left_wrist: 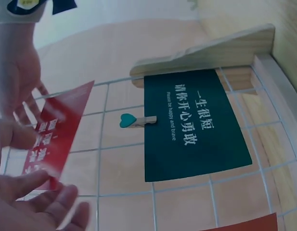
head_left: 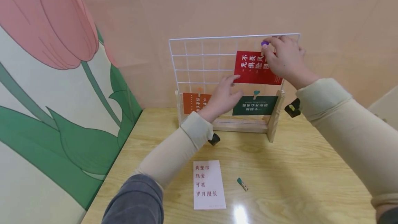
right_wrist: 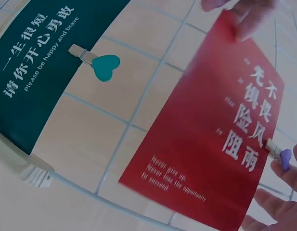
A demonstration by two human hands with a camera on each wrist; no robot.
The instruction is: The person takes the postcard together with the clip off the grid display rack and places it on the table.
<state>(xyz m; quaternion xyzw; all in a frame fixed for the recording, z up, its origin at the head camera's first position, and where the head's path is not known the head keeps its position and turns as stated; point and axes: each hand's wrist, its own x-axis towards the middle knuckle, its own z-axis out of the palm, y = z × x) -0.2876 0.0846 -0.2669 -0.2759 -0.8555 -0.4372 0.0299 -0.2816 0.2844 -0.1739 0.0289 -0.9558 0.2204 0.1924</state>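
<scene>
A red card (head_left: pixel 248 68) with white lettering is held up against the upper right of the white wire grid (head_left: pixel 202 55). At its top edge my right hand (head_left: pixel 287 56) pinches a small wooden clothespin with a purple heart (right_wrist: pixel 285 158), which sits at the card's edge. My left hand (head_left: pixel 222 96) pinches the card's lower left corner, seen at the top of the right wrist view. Below hangs a dark green card (left_wrist: pixel 191 125), fixed to the grid by a clothespin with a teal heart (left_wrist: pixel 128 120). An orange card (head_left: pixel 191 103) hangs lower left, partly behind my left hand.
The grid stands in a wooden base (head_left: pixel 242 126) on a wood-grain table (head_left: pixel 298 175). Nearer to me lie a white card (head_left: pixel 209 186) with red writing and another teal-heart clothespin (head_left: pixel 242 184). A wall with painted tulips (head_left: pixel 56 20) borders the left side.
</scene>
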